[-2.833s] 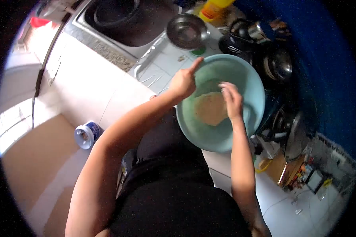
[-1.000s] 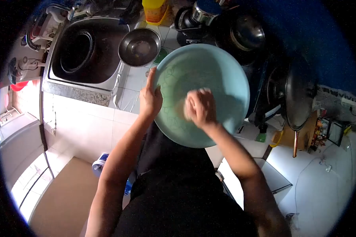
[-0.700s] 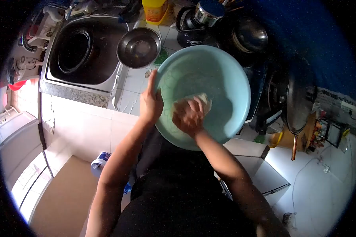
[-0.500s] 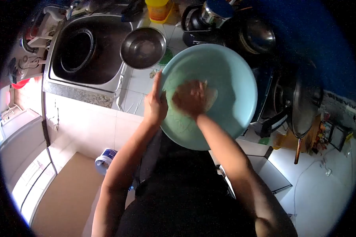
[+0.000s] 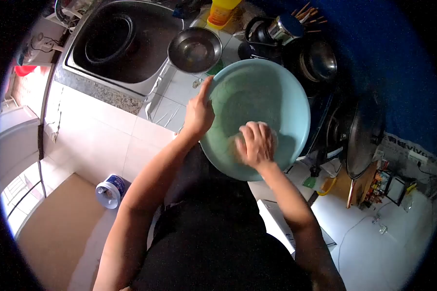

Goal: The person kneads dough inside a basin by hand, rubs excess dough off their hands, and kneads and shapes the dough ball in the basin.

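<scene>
A large pale green basin [image 5: 295, 99] is tilted in front of my body. Its left rim is gripped by my left hand [image 5: 199, 114], with the index finger stretched along the outside edge. Inside the basin, low and near the middle, my right hand [image 5: 257, 144] presses with curled fingers on a pale, flat, dough-like mass [image 5: 274, 139]. The hand covers most of that mass, and its outline is blurred. Just beyond the left rim stands a steel bowl [image 5: 194, 50] on the tiled counter.
A sink [image 5: 153, 29] holding a dark round pan [image 5: 110, 39] lies at upper left. Behind the basin are a yellow container [image 5: 222, 12], a dark kettle [image 5: 260, 36] and pots [image 5: 318, 62]. A large lidded wok [image 5: 361, 140] stands right. A white-blue bucket [image 5: 110, 191] sits on the floor.
My right hand has moved down and right inside the basin, from flat to curled on the mass. My left hand keeps its hold on the rim. The whole view has shifted slightly.
</scene>
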Tool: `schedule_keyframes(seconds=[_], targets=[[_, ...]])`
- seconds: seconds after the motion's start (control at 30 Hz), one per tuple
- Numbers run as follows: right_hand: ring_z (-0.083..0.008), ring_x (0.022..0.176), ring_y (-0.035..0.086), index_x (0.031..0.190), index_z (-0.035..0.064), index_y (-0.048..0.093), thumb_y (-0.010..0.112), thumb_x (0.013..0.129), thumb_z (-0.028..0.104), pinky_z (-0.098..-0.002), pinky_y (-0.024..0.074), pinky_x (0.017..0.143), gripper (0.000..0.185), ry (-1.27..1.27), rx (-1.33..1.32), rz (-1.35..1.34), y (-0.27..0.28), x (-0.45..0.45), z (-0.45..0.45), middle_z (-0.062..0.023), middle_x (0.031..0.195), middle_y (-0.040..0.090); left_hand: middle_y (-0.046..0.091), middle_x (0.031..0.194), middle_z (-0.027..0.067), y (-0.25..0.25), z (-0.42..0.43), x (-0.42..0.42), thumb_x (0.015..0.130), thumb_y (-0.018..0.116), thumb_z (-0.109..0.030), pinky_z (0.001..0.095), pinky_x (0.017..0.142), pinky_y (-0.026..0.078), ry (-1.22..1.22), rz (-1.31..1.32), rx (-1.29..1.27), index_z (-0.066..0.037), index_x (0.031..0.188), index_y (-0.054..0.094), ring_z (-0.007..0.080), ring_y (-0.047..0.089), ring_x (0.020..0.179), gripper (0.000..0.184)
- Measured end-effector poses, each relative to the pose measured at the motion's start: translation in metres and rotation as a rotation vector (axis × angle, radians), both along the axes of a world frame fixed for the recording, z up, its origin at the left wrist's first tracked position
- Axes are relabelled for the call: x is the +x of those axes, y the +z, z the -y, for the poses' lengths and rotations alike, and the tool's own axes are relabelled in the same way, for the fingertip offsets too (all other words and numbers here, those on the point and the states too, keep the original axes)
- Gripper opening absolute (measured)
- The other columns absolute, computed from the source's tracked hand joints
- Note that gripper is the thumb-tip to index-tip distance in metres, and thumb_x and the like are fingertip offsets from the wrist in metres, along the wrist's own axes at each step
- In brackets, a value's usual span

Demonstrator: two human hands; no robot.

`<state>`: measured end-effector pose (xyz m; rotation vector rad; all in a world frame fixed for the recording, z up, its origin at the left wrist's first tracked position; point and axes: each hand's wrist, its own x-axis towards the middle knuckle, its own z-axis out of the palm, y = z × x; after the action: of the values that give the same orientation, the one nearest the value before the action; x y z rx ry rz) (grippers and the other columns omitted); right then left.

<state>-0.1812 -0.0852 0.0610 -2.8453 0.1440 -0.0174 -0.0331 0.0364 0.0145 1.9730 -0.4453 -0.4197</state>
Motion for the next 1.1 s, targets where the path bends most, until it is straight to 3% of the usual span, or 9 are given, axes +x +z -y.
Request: schedule_keyframes(seconds=[0.07,0.23,0.3,0.57,0.63,0.7,0.83,0.97,1.1], targets=[[-0.0312,0.111,0.044,0.104,0.0074,0.058,0.051,0.078,0.035,-0.0482,0.0257,0.1,0.039,0.074,-0.05,-0.045,-0.029,-0.029,0.0,-0.0144,0.109,0.054,0.057,0.09,0.028,-0.002,0.002,-0.002,0.073,0.045,0.009,0.0474,0.071,0.044,0.012,0.031,0.012,-0.023,0.13,0.031,0.0448,0.055,0.084,0.067],[-0.0276,0.102,0.049,0.096,0.008,0.059,0.056,0.073,0.037,-0.0434,0.0332,0.093,0.037,-0.083,-0.067,-0.114,-0.07,-0.02,-0.008,-0.011,0.104,0.056,0.051,0.114,0.0231,0.006,0.003,-0.003,0.075,0.044,0.01,0.0384,0.086,0.042,-0.003,-0.132,0.059,-0.014,0.13,0.034,0.0376,0.05,0.107,0.061],[-0.0275,0.09,0.053,0.088,0.007,0.058,0.055,0.074,0.037,-0.0427,0.0369,0.086,0.034,-0.151,-0.053,-0.16,-0.08,0.003,-0.011,-0.0117,0.097,0.056,0.056,0.092,0.0274,0.002,0.004,-0.001,0.073,0.045,0.01,0.0472,0.07,0.044,-0.024,0.1,-0.029,-0.019,0.131,0.031,0.0449,0.054,0.085,0.066],[-0.0308,0.089,0.052,0.094,0.0045,0.055,0.05,0.082,0.028,-0.0398,0.0396,0.081,0.027,-0.212,0.03,0.167,-0.075,0.05,-0.01,-0.0135,0.095,0.054,0.057,0.09,0.0278,0.004,0.006,0.0,0.074,0.047,0.008,0.0461,0.069,0.044,-0.012,0.089,0.058,-0.019,0.13,0.032,0.0437,0.056,0.083,0.064],[-0.0299,0.096,0.05,0.097,0.0046,0.055,0.051,0.083,0.021,-0.0355,0.0392,0.084,0.022,-0.462,0.647,0.378,-0.067,0.057,-0.008,-0.0127,0.1,0.053,0.057,0.09,0.0278,0.006,0.007,0.002,0.074,0.047,0.007,0.046,0.07,0.044,-0.006,0.088,0.074,-0.019,0.131,0.032,0.0432,0.056,0.083,0.064],[-0.0267,0.095,0.053,0.096,0.004,0.055,0.051,0.084,0.018,-0.034,0.0393,0.083,0.019,-0.493,0.726,0.524,-0.032,0.047,0.02,-0.0123,0.101,0.055,0.057,0.091,0.0278,0.009,0.004,-0.001,0.074,0.048,0.007,0.046,0.071,0.044,-0.013,0.01,0.074,-0.019,0.131,0.032,0.0423,0.057,0.085,0.065],[-0.0218,0.093,0.048,0.095,0.0012,0.047,0.059,0.082,0.032,-0.0336,0.0358,0.085,0.035,-1.044,0.917,-0.085,-0.065,0.004,0.063,-0.0086,0.092,0.05,0.057,0.091,0.028,0.001,0.004,-0.002,0.074,0.048,0.007,0.0455,0.071,0.044,-0.005,0.072,0.049,-0.02,0.131,0.032,0.0418,0.057,0.084,0.065],[-0.0237,0.09,0.05,0.098,0.0029,0.043,0.069,0.073,0.031,-0.0368,0.0394,0.08,0.046,-0.907,0.845,-0.422,-0.04,0.006,0.047,-0.0099,0.091,0.051,0.057,0.09,0.0278,0.002,0.004,-0.002,0.073,0.046,0.008,0.0454,0.071,0.044,0.013,0.062,0.048,-0.02,0.13,0.033,0.0431,0.057,0.084,0.065],[-0.0286,0.09,0.051,0.102,0.0058,0.04,0.077,0.056,0.012,-0.0374,0.0418,0.077,0.059,-0.566,0.554,0.16,-0.016,0.001,0.011,-0.0153,0.098,0.048,0.057,0.093,0.0279,0.0,0.004,0.0,0.073,0.045,0.009,0.0461,0.072,0.044,-0.019,0.042,-0.006,-0.02,0.129,0.033,0.044,0.056,0.085,0.064]])
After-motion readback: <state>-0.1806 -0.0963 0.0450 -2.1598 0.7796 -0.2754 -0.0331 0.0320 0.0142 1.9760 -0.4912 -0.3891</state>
